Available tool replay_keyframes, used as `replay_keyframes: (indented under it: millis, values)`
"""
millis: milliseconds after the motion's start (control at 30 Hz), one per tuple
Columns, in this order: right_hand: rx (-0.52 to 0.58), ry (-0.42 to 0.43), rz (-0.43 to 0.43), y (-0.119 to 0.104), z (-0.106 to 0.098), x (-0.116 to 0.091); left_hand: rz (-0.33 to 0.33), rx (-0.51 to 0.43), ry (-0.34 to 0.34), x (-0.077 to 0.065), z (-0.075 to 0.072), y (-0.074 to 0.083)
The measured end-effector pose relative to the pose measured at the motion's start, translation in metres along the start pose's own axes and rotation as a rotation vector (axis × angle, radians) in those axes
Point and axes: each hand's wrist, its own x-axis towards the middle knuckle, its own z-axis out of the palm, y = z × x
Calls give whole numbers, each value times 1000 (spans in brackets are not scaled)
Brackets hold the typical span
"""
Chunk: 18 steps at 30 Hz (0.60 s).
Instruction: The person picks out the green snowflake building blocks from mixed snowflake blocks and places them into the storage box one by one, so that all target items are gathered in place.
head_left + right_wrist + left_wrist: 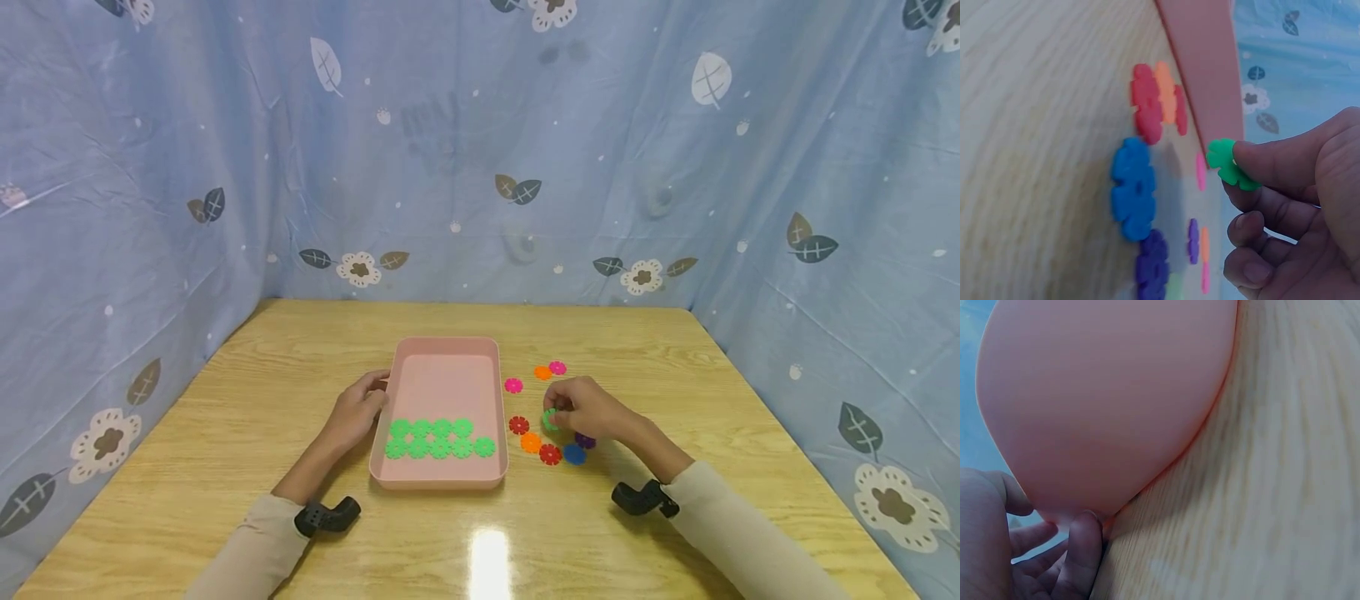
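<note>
My left hand is at the left side of a pink rectangular tray, its curled fingers and thumb holding the wall and rim in the left wrist view. Inside the tray, several green flower-shaped plastic discs lie in two rows along the near end. To the tray's right, my right hand pinches one green disc between thumb and index finger, above the table. Close below it are a blue disc, a purple disc, a red disc and an orange disc.
Another red disc lies close to the tray's right wall. Farther back are a pink disc, an orange disc and a second pink disc. A blue patterned curtain surrounds the wooden table behind and at both sides.
</note>
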Motion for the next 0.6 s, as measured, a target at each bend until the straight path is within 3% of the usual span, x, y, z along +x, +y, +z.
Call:
replay_keyframes:
  millis: [600]
  values:
    - [66, 106, -69, -21, 4, 18, 2, 4, 4, -1, -1, 2]
